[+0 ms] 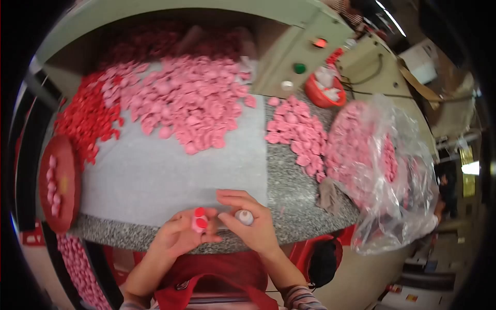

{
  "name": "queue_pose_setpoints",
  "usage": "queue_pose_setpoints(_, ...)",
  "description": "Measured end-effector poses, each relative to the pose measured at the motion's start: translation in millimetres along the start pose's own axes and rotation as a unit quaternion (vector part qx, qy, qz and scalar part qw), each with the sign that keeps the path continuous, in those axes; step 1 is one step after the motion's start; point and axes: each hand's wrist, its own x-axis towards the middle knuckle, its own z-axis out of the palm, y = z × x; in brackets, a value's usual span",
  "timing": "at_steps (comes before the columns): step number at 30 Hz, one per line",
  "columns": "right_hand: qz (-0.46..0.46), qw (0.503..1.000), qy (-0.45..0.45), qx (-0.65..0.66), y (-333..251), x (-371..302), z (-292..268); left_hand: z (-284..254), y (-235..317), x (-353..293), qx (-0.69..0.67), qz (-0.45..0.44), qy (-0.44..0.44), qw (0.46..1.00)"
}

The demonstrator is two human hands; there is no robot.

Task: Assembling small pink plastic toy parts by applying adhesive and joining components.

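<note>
My left hand (174, 231) is closed on a small pink piece with red parts (200, 219), held over the near edge of the table. Just to its right, my right hand (257, 229) grips a small white bottle (244, 217). The thumb and forefinger of that hand are spread toward the left hand. Beyond both hands, a large heap of loose pink rounded pieces (191, 103) lies on a pale sheet (170, 175). A pile of small red pieces (93, 116) lies to the left of that heap.
A reddish tray (67, 201) at the left holds a row of pink pieces. On the speckled tabletop (292, 201), a smaller pink pile (299, 132) lies right of the sheet. Beyond are a red bowl (316, 98) with white scraps and a clear plastic bag (382, 217) around pink pieces.
</note>
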Motion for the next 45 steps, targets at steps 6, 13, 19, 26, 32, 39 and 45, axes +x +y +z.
queue_pose_setpoints(6,-0.103,0.765,0.427,-0.472,35,-27,-119,31,-7,14,-0.116,0.027,0.129,0.984)
queue_pose_setpoints(13,-0.018,0.78,0.509,-0.364,17,-57,-147,48,-32,48,-0.147,-0.062,0.152,0.975)
queue_pose_setpoints(19,-0.16,0.943,0.257,-0.137,-24,-45,-45,53,-38,41,-0.154,-0.066,0.131,0.977)
queue_pose_setpoints(26,-0.173,0.96,0.121,-0.183,-25,-30,-10,43,-35,25,-0.025,-0.015,0.093,0.995)
queue_pose_setpoints(32,-0.066,0.979,0.178,-0.077,-13,-24,-17,27,-31,18,-0.033,-0.04,0.033,0.998)
queue_pose_setpoints(39,-0.126,0.985,0.045,-0.107,-18,-28,-6,23,-24,16,0.022,0.037,0.075,0.996)
queue_pose_setpoints(45,-0.142,0.97,0.144,-0.136,-11,-26,-5,26,-20,16,-0.054,0.067,0.091,0.992)
